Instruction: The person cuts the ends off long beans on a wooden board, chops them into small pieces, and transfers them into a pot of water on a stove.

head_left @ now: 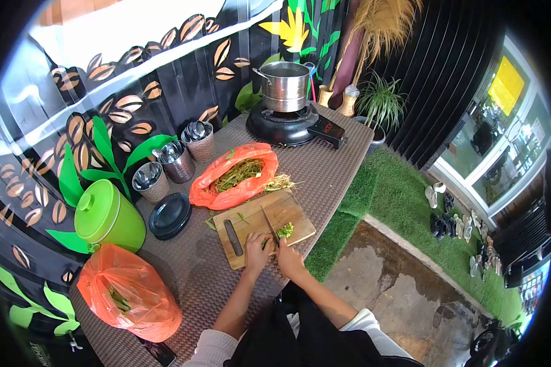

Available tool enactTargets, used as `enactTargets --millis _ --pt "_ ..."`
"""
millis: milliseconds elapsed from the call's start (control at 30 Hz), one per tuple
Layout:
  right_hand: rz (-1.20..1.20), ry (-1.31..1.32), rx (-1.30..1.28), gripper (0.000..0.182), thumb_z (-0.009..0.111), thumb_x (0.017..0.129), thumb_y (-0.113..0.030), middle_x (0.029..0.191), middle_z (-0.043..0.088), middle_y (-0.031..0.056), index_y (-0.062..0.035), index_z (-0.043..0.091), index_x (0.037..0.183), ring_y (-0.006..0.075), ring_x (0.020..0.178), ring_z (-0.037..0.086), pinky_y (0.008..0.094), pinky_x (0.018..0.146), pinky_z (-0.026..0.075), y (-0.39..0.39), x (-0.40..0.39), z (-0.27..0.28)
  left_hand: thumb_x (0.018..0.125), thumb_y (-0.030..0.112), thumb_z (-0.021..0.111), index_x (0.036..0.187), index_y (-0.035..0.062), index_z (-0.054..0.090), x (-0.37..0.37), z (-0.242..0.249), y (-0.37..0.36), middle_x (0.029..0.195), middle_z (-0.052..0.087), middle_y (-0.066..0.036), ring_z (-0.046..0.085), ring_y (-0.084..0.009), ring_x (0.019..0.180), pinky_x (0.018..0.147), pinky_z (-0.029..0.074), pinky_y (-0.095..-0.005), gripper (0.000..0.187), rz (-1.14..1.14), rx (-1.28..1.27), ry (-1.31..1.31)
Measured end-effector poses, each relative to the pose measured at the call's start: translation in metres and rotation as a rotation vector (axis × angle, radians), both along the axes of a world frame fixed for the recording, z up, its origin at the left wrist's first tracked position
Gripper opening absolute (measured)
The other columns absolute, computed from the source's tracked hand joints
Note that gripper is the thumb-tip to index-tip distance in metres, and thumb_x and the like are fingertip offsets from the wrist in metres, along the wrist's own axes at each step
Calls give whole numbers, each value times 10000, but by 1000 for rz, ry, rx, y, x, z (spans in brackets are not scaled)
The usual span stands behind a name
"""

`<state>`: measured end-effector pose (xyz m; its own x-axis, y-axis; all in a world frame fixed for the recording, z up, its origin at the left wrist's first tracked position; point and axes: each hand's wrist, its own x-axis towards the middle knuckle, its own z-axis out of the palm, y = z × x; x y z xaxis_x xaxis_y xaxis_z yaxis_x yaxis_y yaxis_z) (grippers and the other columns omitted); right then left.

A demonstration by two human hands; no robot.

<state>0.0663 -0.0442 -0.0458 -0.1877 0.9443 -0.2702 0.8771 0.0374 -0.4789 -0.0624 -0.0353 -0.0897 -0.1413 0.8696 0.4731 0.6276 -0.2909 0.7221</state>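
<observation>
A wooden cutting board (236,216) with a dark handle slot lies near the table's front edge. My right hand (289,259) is closed round the handle of a knife (267,219), whose blade points away from me over the board. Beside the blade sits a small heap of chopped greens (284,230). To the left of the knife, my left hand (258,249) rests on the board, fingers curled over green stalks (264,242) that are mostly hidden. Just behind the board, an open orange plastic bag (205,186) holds leafy green stalks, with some roots sticking out at its right.
A steel pot (286,85) stands on a black portable gas stove (280,126) at the back. Cutlery cups (179,164), dark plates (169,216), a green lidded bucket (111,214) and a second orange bag (131,293) line the left side. A phone (157,351) lies near that bag.
</observation>
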Motion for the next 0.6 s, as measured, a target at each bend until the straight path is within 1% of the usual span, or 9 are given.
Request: enactTargets --millis 67,133,233,300,333,400,467,533,600 --pt "49 94 66 299 440 943 -257 827 623 290 -12 366 1099 467 791 623 554 680 495 13 2 -7 768 43 671 827 9 659 0 1 -1 871 618 -130 548 -311 867 762 445 -385 68 1 -2 4" --pt "64 102 95 297 441 942 -257 809 625 285 -14 370 1098 467 774 625 551 667 498 14 8 -10 771 43 670 816 8 656 0 2 -1 874 622 -130 546 -312 864 767 444 -383 59 -3 0 8" --pt "49 67 102 294 440 943 -256 791 627 283 -13 374 1093 471 753 624 548 650 501 -1 6 -9 776 32 662 864 8 638 0 7 -4 880 632 -123 549 -298 878 781 442 -371 94 -15 -1 4" --pt "17 21 81 293 438 945 -257 791 626 285 -10 373 1088 475 749 622 546 646 501 -6 1 -6 783 26 652 950 10 604 3 11 -6 879 640 -115 556 -277 893 797 440 -359 175 -10 -68 -140" --pt "1 20 68 291 440 944 -257 794 627 286 -10 375 1084 474 753 622 546 648 500 -6 -2 -4 783 26 652 950 10 604 4 13 -7 879 640 -115 556 -277 893 797 440 -359 175 -10 -70 -141" --pt "-15 21 53 289 441 944 -257 798 627 287 -11 376 1080 473 757 621 546 650 499 0 -2 -6 794 15 637 1019 19 574 2 16 -7 879 639 -107 564 -264 908 795 445 -357 234 -24 -80 -56" --pt "61 109 121 297 445 940 -252 806 628 295 -8 381 1097 467 751 629 550 652 504 14 3 -19 796 5 629 1021 22 574 3 12 -9 882 636 -108 567 -268 908 791 447 -361 232 -21 -67 -35" --pt "63 105 118 290 445 939 -251 803 629 292 -11 386 1092 462 747 632 552 650 505 11 7 -14 799 -5 621 1024 26 573 3 10 -8 886 634 -110 569 -271 907 788 449 -364 231 -15 -48 -14" --pt "70 101 113 283 446 938 -250 801 630 289 -15 391 1086 458 742 634 554 648 507 3 6 -11 823 46 612 1054 59 570 3 9 -8 902 629 -106 556 -284 902 804 442 -382 235 -20 -57 -23"
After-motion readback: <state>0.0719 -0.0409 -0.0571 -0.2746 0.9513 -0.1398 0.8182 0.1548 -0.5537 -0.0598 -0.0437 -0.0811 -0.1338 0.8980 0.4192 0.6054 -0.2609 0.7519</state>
